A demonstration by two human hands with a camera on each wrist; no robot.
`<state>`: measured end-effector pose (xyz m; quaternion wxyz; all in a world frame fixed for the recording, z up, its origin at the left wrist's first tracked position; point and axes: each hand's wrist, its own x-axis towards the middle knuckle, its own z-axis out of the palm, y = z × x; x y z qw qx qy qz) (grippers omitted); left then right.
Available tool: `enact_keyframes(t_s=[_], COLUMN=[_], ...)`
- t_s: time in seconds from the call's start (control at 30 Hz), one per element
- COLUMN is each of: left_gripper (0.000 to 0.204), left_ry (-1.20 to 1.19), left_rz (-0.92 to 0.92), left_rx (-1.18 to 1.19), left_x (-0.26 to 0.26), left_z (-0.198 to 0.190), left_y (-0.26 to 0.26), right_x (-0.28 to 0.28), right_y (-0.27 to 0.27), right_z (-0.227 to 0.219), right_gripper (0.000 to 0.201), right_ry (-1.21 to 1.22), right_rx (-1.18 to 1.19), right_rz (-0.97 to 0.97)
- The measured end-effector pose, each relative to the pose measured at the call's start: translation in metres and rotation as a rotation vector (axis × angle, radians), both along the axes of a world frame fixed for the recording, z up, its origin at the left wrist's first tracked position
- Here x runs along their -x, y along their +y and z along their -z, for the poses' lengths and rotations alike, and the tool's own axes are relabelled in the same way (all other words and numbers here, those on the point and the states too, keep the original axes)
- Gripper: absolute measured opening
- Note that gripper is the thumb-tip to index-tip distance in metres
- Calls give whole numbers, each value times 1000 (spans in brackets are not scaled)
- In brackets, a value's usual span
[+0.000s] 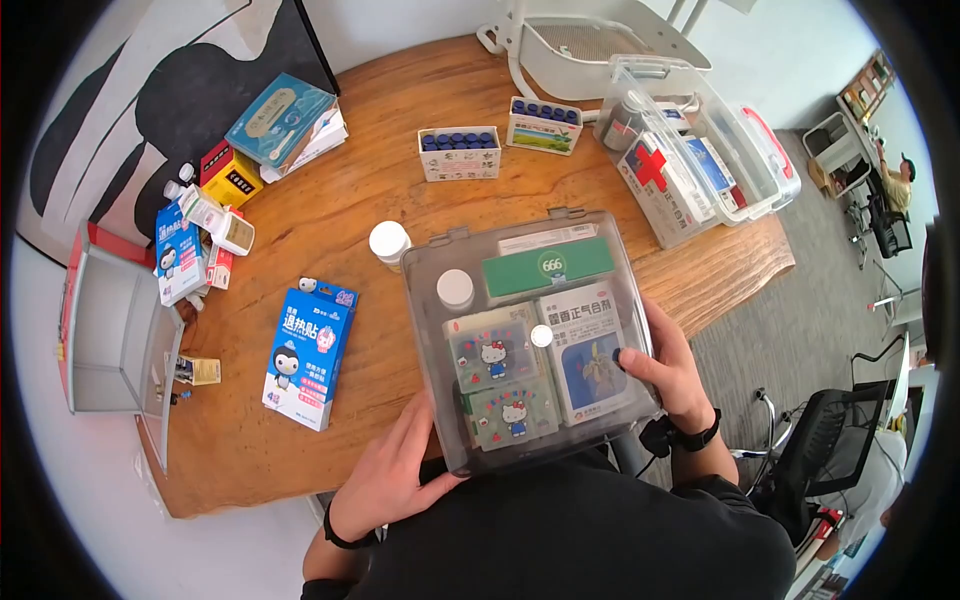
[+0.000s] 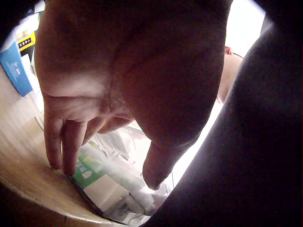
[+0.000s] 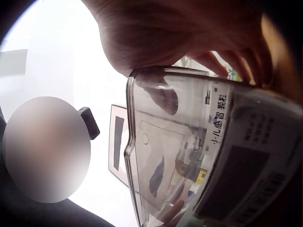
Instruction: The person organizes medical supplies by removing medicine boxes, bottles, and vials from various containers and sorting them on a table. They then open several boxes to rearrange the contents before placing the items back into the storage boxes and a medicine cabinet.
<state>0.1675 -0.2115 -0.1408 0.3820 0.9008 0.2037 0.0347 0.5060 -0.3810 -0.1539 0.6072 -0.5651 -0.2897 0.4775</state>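
Note:
A closed clear-grey plastic box [image 1: 540, 335] with a see-through lid is at the table's front edge, tilted in the right wrist view. Inside show a green 666 box [image 1: 548, 268], a white-capped bottle [image 1: 455, 290], two Hello Kitty packs and a white-and-blue medicine box [image 1: 585, 350]. The right hand [image 1: 665, 368] grips the box's right side, thumb on top of the lid; its fingers [image 3: 239, 64] bend over the far side. The left hand [image 1: 390, 485] touches the lower left corner, its fingers fairly straight along the side and thumb by the near edge.
Left lie a blue-and-white penguin box [image 1: 310, 355], stacked medicine boxes [image 1: 280, 120] and an open red-edged case [image 1: 115, 320]. A white bottle [image 1: 389, 243] stands behind the grey box. Further back are two cartons of blue-capped vials [image 1: 459, 155] and an open clear first-aid box [image 1: 765, 165].

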Motion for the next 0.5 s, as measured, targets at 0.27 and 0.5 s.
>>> enact_keyframes(t_s=[0.27,0.5], left_gripper=[103,108], left_ry=[0,20], left_rz=[5,30], left_rx=[-1,-12], left_x=[-2,-1], left_z=[-6,-8], left_y=[1,2], right_x=[0,2], right_y=[1,0], right_z=[-1,-2], right_gripper=[89,89], right_ry=[15,27], right_rx=[-20,-33], right_rz=[-6,19])
